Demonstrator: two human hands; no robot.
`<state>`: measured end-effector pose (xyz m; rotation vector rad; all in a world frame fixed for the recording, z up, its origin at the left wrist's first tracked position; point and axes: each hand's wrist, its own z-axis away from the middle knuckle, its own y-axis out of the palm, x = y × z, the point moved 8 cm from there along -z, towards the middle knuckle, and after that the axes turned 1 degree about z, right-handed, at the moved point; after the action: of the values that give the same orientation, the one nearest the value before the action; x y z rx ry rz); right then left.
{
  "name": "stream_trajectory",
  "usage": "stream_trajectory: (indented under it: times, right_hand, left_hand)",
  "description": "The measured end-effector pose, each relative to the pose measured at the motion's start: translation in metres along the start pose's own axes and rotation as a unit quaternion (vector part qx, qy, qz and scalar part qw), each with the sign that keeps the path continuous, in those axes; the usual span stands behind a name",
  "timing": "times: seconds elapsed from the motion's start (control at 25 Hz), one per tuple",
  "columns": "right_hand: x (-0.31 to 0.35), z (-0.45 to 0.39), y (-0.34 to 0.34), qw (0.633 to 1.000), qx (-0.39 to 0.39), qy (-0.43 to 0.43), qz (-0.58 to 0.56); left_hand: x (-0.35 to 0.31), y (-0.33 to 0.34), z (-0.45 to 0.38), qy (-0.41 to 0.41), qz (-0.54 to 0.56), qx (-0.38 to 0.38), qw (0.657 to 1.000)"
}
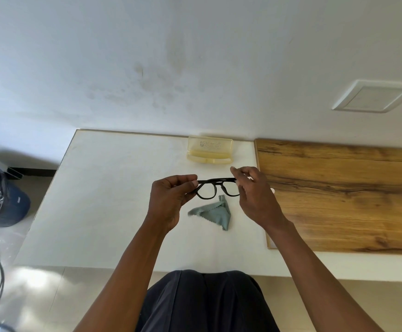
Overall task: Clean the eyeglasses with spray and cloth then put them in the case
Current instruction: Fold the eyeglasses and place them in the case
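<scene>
We see a person from above, through a camera worn on the head. Both forearms are bare from the elbow down to the left hand (pixel 168 200) and the right hand (pixel 255 197), with no sleeves visible on them. We find no watch, ring or bracelet on either wrist or on the fingers (pixel 190 185). At the lower edge of our view the person wears dark navy trousers (pixel 202 305), the fabric falling in long, soft vertical folds.
</scene>
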<state>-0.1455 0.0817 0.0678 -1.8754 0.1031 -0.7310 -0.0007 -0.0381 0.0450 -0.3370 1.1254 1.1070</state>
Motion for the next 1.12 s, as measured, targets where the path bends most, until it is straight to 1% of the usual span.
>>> stream_trajectory:
  times: [0.08, 0.16, 0.24, 0.32, 0.44, 0.6, 0.68, 0.76, 0.84, 0.92, 1.0, 1.12]
  right_hand:
    - [0.016, 0.002, -0.004, 0.999, -0.010, 0.010, -0.039]
    - [0.035, 0.005, 0.001, 0.996, 0.022, 0.010, -0.085]
    - [0.051, 0.010, 0.009, 0.997, 0.028, -0.015, -0.073]
    - [0.058, 0.013, 0.013, 0.998, 0.000, -0.041, -0.045]
    - [0.062, 0.015, 0.014, 0.998, -0.032, -0.049, -0.036]
    - [0.061, 0.014, 0.015, 0.997, -0.029, -0.044, -0.047]
    - [0.058, 0.013, 0.015, 0.997, -0.017, -0.031, -0.065]
    - [0.053, 0.013, 0.015, 0.995, 0.007, -0.009, -0.103]
    - [0.048, 0.012, 0.014, 0.988, 0.027, 0.014, -0.153]
    - [0.041, 0.012, 0.009, 0.977, 0.023, 0.042, -0.210]
    - [0.035, 0.011, 0.004, 0.957, 0.010, 0.073, -0.281]
    - [0.026, 0.011, 0.003, 0.903, 0.002, 0.133, -0.408]
  left_hand:
    - [-0.001, 0.002, 0.001, 0.013, -0.018, -0.007, 1.000]
    - [-0.001, 0.005, 0.002, 0.026, -0.040, -0.011, 0.999]
    - [-0.002, 0.007, 0.004, 0.039, -0.066, -0.014, 0.997]
    - [-0.004, 0.008, 0.006, 0.054, -0.101, -0.017, 0.993]
    - [-0.008, 0.008, 0.007, 0.081, -0.152, -0.017, 0.985]
    - [-0.012, 0.009, 0.008, 0.104, -0.191, -0.013, 0.976]
    - [-0.012, 0.012, 0.008, 0.104, -0.180, 0.004, 0.978]
    - [-0.010, 0.012, 0.006, 0.087, -0.128, 0.015, 0.988]
    - [-0.005, 0.005, 0.001, 0.058, -0.064, -0.005, 0.996]
    - [0.004, -0.003, -0.003, 0.037, -0.031, -0.029, 0.998]
    - [0.013, -0.009, -0.005, 0.016, -0.017, -0.045, 0.999]
    - [0.029, -0.016, -0.008, -0.017, -0.009, -0.061, 0.998]
